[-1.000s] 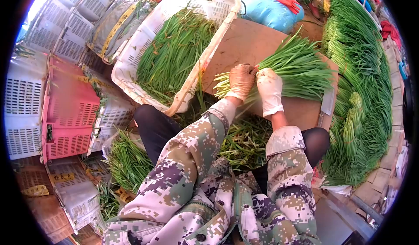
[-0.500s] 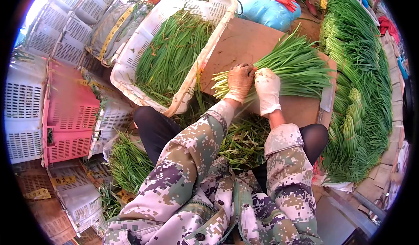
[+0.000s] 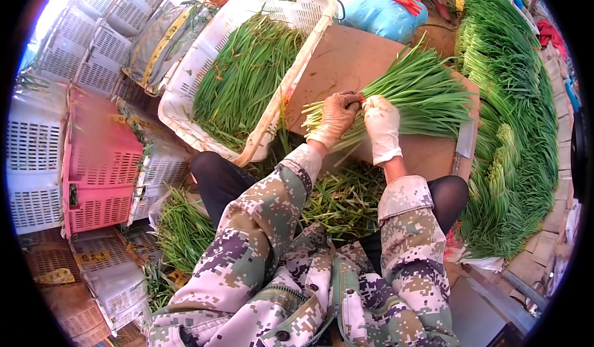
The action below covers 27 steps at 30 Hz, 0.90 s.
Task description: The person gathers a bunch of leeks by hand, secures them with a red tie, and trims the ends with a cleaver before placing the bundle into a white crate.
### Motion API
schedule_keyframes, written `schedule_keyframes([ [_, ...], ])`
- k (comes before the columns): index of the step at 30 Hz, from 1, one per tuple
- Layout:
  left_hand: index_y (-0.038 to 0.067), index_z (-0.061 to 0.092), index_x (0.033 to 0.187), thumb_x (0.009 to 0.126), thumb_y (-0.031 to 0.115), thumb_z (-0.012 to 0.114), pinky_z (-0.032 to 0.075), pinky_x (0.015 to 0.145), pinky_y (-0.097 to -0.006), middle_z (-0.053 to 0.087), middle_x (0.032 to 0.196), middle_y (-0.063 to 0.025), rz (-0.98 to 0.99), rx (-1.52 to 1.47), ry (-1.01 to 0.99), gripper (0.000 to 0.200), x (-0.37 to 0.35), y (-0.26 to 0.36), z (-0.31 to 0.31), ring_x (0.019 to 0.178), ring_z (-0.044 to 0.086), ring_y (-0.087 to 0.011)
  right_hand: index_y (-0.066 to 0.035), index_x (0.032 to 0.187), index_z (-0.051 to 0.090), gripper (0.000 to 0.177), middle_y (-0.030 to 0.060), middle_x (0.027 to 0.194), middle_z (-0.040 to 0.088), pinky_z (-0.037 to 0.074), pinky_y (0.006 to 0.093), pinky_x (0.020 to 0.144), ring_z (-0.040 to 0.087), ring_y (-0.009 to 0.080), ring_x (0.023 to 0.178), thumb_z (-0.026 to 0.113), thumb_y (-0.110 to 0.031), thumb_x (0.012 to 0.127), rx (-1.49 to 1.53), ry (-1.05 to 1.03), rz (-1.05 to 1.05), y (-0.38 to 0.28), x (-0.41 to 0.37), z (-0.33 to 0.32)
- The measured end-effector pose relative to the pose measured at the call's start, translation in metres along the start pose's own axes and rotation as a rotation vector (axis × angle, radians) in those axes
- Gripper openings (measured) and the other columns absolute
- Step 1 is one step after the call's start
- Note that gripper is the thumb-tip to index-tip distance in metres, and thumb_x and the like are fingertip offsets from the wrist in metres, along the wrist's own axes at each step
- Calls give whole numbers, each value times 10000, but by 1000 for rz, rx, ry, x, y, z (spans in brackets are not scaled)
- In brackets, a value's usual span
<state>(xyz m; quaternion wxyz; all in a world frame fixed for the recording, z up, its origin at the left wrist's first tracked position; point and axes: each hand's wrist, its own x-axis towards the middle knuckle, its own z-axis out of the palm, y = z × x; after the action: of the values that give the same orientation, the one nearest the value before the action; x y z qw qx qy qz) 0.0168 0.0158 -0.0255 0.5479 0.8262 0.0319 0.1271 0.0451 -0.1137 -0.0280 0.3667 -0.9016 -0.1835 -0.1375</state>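
A bundle of green chives (image 3: 421,96) lies across a brown board (image 3: 334,53), pale stem ends to the left and leaves to the right. My left hand (image 3: 336,119), in a soiled thin glove, is closed over the stems with its fingertips pinched at the top of the bundle. Right beside it, my right hand (image 3: 382,127), in a whiter glove, pinches at the same spot. A small red tie (image 3: 364,102) shows between the fingertips; most of it is hidden.
A white crate (image 3: 257,140) of loose chives (image 3: 247,75) stands left of the board. A metal blade (image 3: 465,138) rests at the board's right edge. Tied chives (image 3: 513,112) are heaped to the right. Stacked crates (image 3: 102,155) line the left; trimmings (image 3: 346,201) lie between my legs.
Both hands stay at the bundle with small finger movements. The fingertips have drawn slightly apart, and a bit of red now shows between them.
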Motion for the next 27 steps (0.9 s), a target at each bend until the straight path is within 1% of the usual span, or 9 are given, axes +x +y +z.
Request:
schedule_keyframes([
  [4, -39, 687, 942, 840, 44, 627, 485, 768, -233, 683, 906, -40, -173, -326, -57, 144, 2, 0, -1, 825, 602, -98, -83, 745, 606, 152, 150, 712, 626, 484, 443, 605, 618, 356, 666, 593, -202, 840, -9, -21, 23, -3, -1, -2],
  [8, -31, 691, 950, 846, 112, 648, 479, 763, -232, 687, 893, -38, -202, -249, -55, 182, 4, 8, -7, 822, 607, -102, -71, 731, 610, 176, 163, 701, 625, 486, 457, 602, 618, 371, 661, 586, -204, 844, 35, 19, 64, -8, -1, -5],
  [10, -28, 702, 881, 808, 194, 661, 493, 711, -278, 705, 802, -118, -222, -256, -27, 237, 4, 10, -8, 718, 641, -149, -75, 730, 617, 211, 165, 699, 627, 488, 463, 592, 616, 373, 647, 563, -234, 860, 16, 14, 56, -7, -1, -4],
  [12, -42, 694, 880, 809, 238, 673, 488, 681, -261, 694, 752, -130, -160, -183, 32, 290, 3, 25, -6, 703, 641, -136, -70, 722, 610, 224, 168, 691, 619, 490, 460, 595, 613, 374, 651, 550, -235, 860, 33, 17, 71, -13, -2, -8],
  [14, -48, 697, 883, 811, 201, 684, 493, 659, -257, 699, 753, -101, -109, -37, 21, 259, 7, 19, -4, 684, 636, -125, -68, 707, 602, 215, 161, 683, 615, 490, 458, 604, 613, 371, 660, 543, -215, 853, 45, 44, 36, -5, -5, 0],
  [18, -54, 698, 902, 801, 88, 702, 499, 686, -235, 693, 807, -49, -272, -309, 71, 174, 4, 1, 8, 729, 609, -93, -88, 748, 566, 157, 137, 730, 611, 483, 459, 621, 608, 353, 705, 534, -198, 855, -129, -1, 7, 3, -8, 10],
  [23, -37, 704, 861, 795, 142, 722, 493, 666, -243, 681, 760, -44, -240, -183, 161, 192, 1, 4, 8, 717, 596, -93, -73, 763, 562, 145, 154, 736, 601, 481, 456, 643, 599, 356, 714, 563, -192, 846, -18, -52, 72, -8, -5, 4],
  [24, -38, 703, 876, 785, 215, 705, 509, 685, -296, 705, 792, -146, -250, -142, 174, 269, 1, 10, 7, 717, 663, -165, -71, 771, 567, 135, 157, 742, 603, 480, 457, 644, 599, 359, 716, 574, -187, 840, -24, -42, 81, -3, -6, 7],
  [27, -25, 709, 869, 777, 192, 702, 506, 669, -293, 702, 786, -141, -201, -131, 187, 236, 0, 23, 5, 714, 667, -167, -68, 819, 581, 88, 165, 746, 608, 479, 444, 649, 600, 366, 724, 605, -152, 826, 166, -12, 54, -6, -9, -4],
])
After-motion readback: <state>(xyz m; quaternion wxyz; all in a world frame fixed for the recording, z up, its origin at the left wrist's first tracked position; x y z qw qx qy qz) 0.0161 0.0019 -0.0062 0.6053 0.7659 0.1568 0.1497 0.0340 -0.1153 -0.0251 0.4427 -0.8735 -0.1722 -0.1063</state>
